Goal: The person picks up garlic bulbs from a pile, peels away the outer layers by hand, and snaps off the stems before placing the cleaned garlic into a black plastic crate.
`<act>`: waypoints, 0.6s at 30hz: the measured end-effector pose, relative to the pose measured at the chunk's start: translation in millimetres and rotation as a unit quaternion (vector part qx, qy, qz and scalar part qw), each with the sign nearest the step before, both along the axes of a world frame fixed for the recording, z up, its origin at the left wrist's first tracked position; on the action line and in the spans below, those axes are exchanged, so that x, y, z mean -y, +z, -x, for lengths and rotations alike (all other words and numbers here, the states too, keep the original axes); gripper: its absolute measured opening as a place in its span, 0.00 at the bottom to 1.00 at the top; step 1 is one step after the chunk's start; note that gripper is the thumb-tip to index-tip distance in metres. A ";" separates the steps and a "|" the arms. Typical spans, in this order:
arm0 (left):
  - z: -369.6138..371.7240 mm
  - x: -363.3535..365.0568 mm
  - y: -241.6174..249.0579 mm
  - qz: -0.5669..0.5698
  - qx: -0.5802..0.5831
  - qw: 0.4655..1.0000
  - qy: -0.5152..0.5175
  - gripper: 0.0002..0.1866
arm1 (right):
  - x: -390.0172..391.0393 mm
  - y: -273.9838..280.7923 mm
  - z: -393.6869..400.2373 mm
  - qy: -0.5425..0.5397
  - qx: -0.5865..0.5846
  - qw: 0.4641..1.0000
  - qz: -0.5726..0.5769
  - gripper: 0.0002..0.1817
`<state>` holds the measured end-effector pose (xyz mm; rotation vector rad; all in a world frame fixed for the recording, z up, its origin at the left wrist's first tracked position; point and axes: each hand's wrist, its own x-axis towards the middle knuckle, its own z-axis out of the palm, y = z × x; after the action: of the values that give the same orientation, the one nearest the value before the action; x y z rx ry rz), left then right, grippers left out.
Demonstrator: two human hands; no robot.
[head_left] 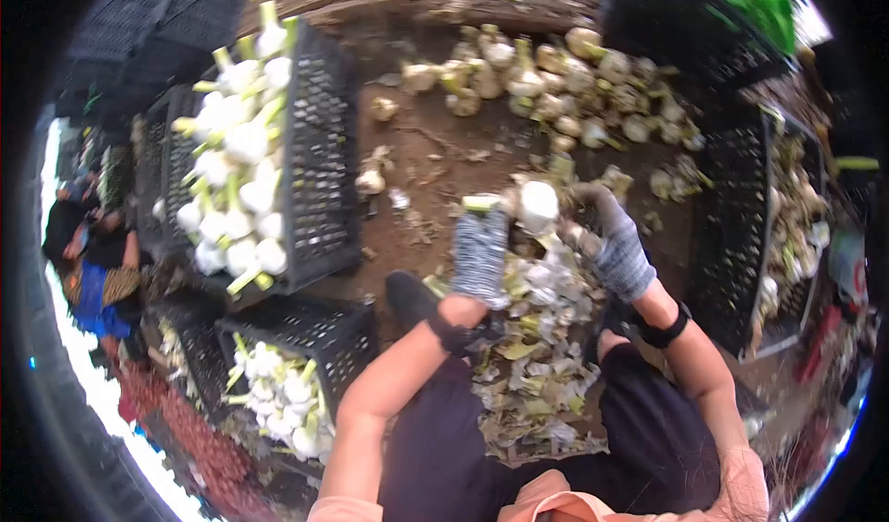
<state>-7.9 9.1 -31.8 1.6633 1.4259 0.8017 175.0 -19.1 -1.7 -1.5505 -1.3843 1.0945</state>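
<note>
My left hand (pixel 480 255), in a grey knitted glove, is closed around a garlic bulb (pixel 539 205). The bulb is white and smooth, and its cut green stem end sticks out above the glove. Just right of the bulb is my right hand (pixel 622 254), gloved too, with soiled fingertips. Its fingers are bent and apart, and no object shows clearly between them. Below both hands, a heap of papery garlic skins (pixel 537 337) lies between my legs. Farther forward on the ground is a pile of unpeeled garlic bulbs (pixel 574 82).
A black crate (pixel 319 152) full of white garlic stands at left, with a smaller crate (pixel 347 341) of garlic below it. Another crate (pixel 732 235) at right holds brownish garlic and skins. A co-worker (pixel 102 263) is at far left. A dark crate (pixel 685 41) with green plastic stands at upper right.
</note>
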 end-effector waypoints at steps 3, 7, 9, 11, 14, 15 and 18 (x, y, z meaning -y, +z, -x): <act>14.4 -16.2 26.3 0.243 0.237 0.934 0.107 0.11 | 0.7 -37.8 1.9 0.024 0.025 0.999 0.012 0.15; 55.8 -58.0 75.4 0.070 0.283 0.938 0.185 0.15 | 13.6 -42.7 -8.2 0.022 0.025 0.994 0.103 0.11; 98.2 -74.8 82.3 -0.054 0.174 0.925 0.333 0.14 | 20.2 -41.4 -15.3 0.026 0.001 0.989 0.144 0.11; 120.5 -88.7 111.9 -0.177 0.229 0.873 0.392 0.07 | 26.4 -52.7 -25.1 0.028 0.031 0.990 0.132 0.11; 153.0 -106.3 121.9 -0.240 0.187 0.821 0.483 0.16 | 27.5 -44.3 -29.1 0.032 0.115 0.983 0.137 0.13; 191.8 -114.8 96.6 -0.282 0.031 0.861 0.422 0.19 | 28.2 -36.7 -31.4 0.039 0.169 0.976 0.130 0.14; 200.3 -117.3 83.1 -0.212 -0.076 0.880 0.419 0.28 | 36.8 -63.6 -48.0 0.042 0.251 0.962 0.095 0.17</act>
<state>-208.2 126.3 51.3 1.3828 2.2533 1.5766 222.9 -55.9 -65.3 -2.0217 -1.7300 0.9393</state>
